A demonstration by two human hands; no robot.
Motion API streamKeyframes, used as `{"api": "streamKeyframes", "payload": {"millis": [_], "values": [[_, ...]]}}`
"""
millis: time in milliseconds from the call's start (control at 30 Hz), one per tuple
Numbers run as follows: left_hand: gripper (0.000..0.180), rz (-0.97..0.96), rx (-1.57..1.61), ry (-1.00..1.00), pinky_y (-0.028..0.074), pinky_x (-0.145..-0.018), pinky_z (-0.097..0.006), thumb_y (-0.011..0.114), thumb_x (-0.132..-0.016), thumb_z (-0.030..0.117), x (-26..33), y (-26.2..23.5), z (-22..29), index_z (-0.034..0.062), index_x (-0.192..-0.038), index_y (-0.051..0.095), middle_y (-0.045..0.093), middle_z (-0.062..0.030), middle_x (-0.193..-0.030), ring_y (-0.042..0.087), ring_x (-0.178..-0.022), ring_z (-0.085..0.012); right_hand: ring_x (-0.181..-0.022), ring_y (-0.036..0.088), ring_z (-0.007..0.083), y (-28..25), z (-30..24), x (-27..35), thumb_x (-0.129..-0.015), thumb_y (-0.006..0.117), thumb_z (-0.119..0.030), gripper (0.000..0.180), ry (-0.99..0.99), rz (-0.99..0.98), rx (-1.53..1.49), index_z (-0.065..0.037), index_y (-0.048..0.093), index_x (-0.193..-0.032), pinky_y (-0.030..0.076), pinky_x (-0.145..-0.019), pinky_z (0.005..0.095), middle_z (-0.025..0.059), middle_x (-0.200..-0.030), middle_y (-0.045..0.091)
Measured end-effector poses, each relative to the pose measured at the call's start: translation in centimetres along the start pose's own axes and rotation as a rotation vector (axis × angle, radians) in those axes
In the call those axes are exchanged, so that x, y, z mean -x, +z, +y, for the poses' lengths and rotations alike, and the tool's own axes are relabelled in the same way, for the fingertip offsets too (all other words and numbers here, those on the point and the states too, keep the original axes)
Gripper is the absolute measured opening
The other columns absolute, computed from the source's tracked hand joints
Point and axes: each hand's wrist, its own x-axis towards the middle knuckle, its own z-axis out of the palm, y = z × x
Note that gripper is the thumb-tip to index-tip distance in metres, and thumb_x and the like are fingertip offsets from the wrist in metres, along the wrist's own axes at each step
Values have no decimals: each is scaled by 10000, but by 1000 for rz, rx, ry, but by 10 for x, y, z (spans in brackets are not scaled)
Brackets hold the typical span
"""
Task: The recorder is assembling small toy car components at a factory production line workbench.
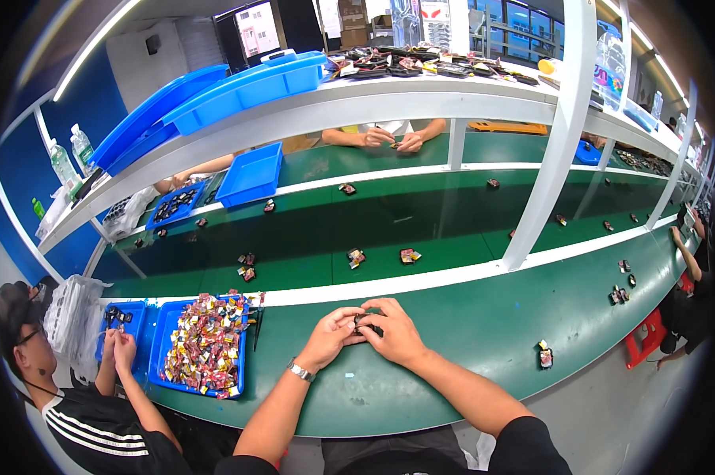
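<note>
My left hand (330,339) and my right hand (395,334) meet over the green worktop (452,317), fingers closed together on a small black part (361,321). Most of that part is hidden by the fingers, so its exact kind does not show. To the left of my hands stands a blue tray (156,340) heaped with small wrapped-looking pieces (205,344) in red, yellow and white. Off to the right, one small black piece with a yellow and white tab (545,355) lies alone on the worktop.
Beyond a white rail (310,296), a green conveyor belt (294,245) carries scattered small pieces. A white post (554,150) and shelf (389,104) stand ahead. At left, a co-worker (96,419) handles parts over another blue tray (140,360); another person's hands (393,139) work opposite.
</note>
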Motion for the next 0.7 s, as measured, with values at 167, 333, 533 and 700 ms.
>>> {"api": "streamKeyframes", "payload": {"millis": [167, 333, 533, 700], "values": [[293, 18, 35, -1, 544, -953, -378, 543, -992, 122, 0, 0, 0, 8, -1260, 514, 617, -112, -1195, 624, -1086, -197, -1111, 557, 271, 7, 5, 3, -800, 719, -89, 142, 20, 28, -46, -93, 727, -941, 503, -897, 364, 62, -1155, 623], [284, 21, 38, 3, 543, -955, -375, 545, -990, 116, 0, -2, -2, 10, -1252, 515, 611, -123, -1222, 627, -1090, -200, -1134, 548, 281, 8, 3, 4, -798, 721, -85, 160, 82, 27, -64, -96, 730, -957, 486, -940, 382, 67, -1174, 624], [273, 54, 33, 41, 537, -963, -377, 545, -986, 95, 1, -4, -5, 9, -1242, 507, 584, -142, -1279, 618, -1121, -210, -1167, 531, 288, 10, -3, -1, -797, 718, -80, 171, 22, 28, -61, -95, 728, -967, 487, -945, 385, 70, -1195, 620], [265, 35, 41, 32, 533, -969, -386, 545, -984, 89, 1, 0, -2, 10, -1234, 504, 577, -142, -1289, 612, -1136, -213, -1168, 534, 288, 14, 3, 4, -792, 721, -77, 175, 73, 67, -66, -98, 736, -964, 497, -943, 386, 73, -1194, 627]]}}
